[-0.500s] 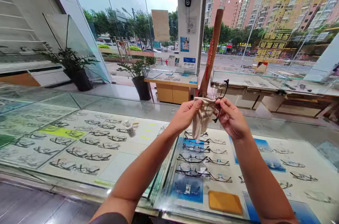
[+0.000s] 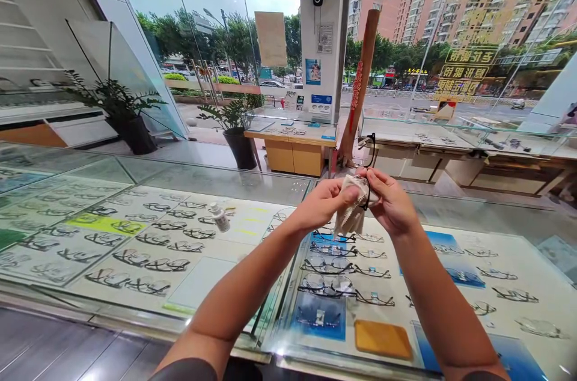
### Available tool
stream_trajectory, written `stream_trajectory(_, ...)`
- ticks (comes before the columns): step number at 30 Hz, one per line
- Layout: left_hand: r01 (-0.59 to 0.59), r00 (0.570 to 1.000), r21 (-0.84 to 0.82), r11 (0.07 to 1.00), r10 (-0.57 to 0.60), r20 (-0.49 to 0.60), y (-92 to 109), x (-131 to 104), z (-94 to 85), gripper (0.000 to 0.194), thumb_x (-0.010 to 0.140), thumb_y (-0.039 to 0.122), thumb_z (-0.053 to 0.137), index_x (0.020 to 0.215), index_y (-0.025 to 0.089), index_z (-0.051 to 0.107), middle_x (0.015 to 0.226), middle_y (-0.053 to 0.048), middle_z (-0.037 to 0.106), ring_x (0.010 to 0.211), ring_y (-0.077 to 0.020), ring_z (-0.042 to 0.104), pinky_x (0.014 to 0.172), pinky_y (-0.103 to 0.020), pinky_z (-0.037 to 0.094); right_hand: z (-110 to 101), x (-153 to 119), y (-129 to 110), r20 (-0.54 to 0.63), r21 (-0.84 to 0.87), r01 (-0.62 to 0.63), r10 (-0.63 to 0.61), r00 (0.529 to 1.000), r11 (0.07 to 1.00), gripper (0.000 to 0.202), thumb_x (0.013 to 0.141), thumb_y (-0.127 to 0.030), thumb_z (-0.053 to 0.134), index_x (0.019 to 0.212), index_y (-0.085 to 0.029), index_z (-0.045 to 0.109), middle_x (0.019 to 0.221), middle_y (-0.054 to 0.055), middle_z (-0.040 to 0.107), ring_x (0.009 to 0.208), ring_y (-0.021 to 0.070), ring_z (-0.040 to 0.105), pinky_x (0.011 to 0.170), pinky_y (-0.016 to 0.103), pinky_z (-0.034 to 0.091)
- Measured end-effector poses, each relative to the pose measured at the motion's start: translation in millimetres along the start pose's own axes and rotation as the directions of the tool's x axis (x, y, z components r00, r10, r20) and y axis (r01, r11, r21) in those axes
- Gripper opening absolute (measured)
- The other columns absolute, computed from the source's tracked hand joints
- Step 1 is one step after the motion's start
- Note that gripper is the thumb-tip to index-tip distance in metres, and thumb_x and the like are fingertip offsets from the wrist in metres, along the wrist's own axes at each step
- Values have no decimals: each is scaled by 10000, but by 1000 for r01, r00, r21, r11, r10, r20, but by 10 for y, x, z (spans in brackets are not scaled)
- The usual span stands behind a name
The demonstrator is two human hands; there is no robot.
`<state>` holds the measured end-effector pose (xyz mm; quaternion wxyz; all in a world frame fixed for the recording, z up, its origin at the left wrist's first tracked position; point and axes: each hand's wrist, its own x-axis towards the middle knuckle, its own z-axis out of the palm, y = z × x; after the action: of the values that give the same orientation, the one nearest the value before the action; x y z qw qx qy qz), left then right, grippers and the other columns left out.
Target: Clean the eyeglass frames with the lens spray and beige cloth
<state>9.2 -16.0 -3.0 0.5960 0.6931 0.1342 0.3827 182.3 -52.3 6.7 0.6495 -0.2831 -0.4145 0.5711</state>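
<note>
Head view: eyeglasses (image 2: 374, 152) sit in right grip (image 2: 393, 201) (left grip (image 2: 325, 204): cloth (image 2: 350, 217))

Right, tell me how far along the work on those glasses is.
Done: the glasses are up, held in the right hand. In hand: the left hand presses the cloth against them. Left: cloth and glasses are not yet apart, and whether either lens is finished is hidden.

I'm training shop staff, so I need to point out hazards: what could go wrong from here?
The black-framed glasses are held up above the clear glass counter, so a slip of the right hand could drop them onto it. One thin, dark temple arm sticks up unsupported and might catch or bend. Grit in the beige zigzag-edged cloth, if any, could scratch a lens.
</note>
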Motion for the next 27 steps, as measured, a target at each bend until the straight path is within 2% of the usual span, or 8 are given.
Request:
stream_trajectory(2,-1,999,-41,999,-1,-34,-24,-4,42,563,842,611,890,1081,120,752,916,-61,723,772,-138,609,739,-260,472,30,-19,16,-3,6,14,-14,1000,1000,424,622,-499,1054,864,-219,847,797,-12,728,591,67,514,485,199,443)
stream_trajectory(4,-36,992,-61,997,28,-121,-53,0,103,585,808,591,925,1116,129,742,924,-52,721,768,-131,608,729,-252,477,75,-47,42,-7,10,43,-43,999,999,406,640,-504,1042,862,-226,845,829,-8,728,601,76,509,485,213,447)
stream_trajectory(9,-158,934,-39,987,137,-330,-113,16,227,616,851,696,843,1082,135,733,808,-10,653,682,-103,526,648,-234,424,163,-106,108,33,-37,128,-126,991,991,331,709,-508,1002,868,-257,856,936,8,735,828,134,649,746,258,596)
stream_trajectory(12,-221,908,68,973,231,-350,-121,6,195,587,925,728,744,912,143,701,730,7,584,644,-96,459,615,-238,386,153,-122,100,76,-75,146,-140,987,986,276,762,-490,962,887,-265,864,1006,25,756,961,171,686,916,310,597)
stream_trajectory(15,-243,915,78,967,255,-314,-93,-5,110,565,964,711,705,868,156,661,737,7,566,654,-103,457,628,-244,399,117,-135,49,103,-112,173,-162,981,978,187,813,-409,900,950,-284,873,1091,34,775,1052,200,688,999,363,570)
stream_trajectory(18,-234,933,-11,972,221,-285,-39,0,38,516,932,666,774,938,164,652,796,3,593,683,-105,486,648,-234,421,85,-141,-3,124,-116,189,-175,977,975,265,779,-267,840,1039,-310,870,1122,26,787,1055,205,671,961,375,562)
stream_trajectory(22,-189,949,-100,977,155,-273,8,15,7,527,829,606,898,990,182,630,816,13,601,671,-98,501,637,-221,422,68,-128,-2,118,-142,212,-196,973,967,438,624,-85,746,995,-303,826,1023,0,754,965,185,629,818,321,528)
stream_trajectory(27,-196,934,-80,977,162,-317,-45,21,23,536,845,639,875,932,177,619,769,26,570,650,-88,473,627,-214,406,105,-122,89,164,-181,214,-185,969,960,482,604,-55,769,1023,-286,717,996,-18,665,852,153,561,717,283,464)
